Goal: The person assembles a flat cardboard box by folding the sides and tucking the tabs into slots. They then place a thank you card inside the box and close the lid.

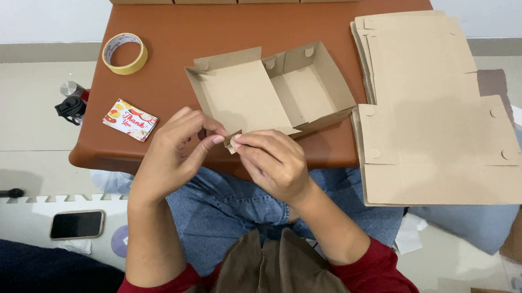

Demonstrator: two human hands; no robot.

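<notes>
Left hand (173, 150) and right hand (272, 160) both pinched on near corner flap of half-folded cardboard box (270, 93), fingertips meeting at tabletop (220, 29) front edge. Box lies mid-tabletop, lid open. Stack of flat box blanks (438, 115) just right. Tape roll (125, 54), small printed cards (130, 120) left. Phone (77, 224) on floor.

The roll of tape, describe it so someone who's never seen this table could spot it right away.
Start at the brown table and go to its far left side. The roll of tape lies flat there, beyond the small stack of colourful cards. It is the only round thing on the table, a pale yellow ring with a hollow middle.
</notes>
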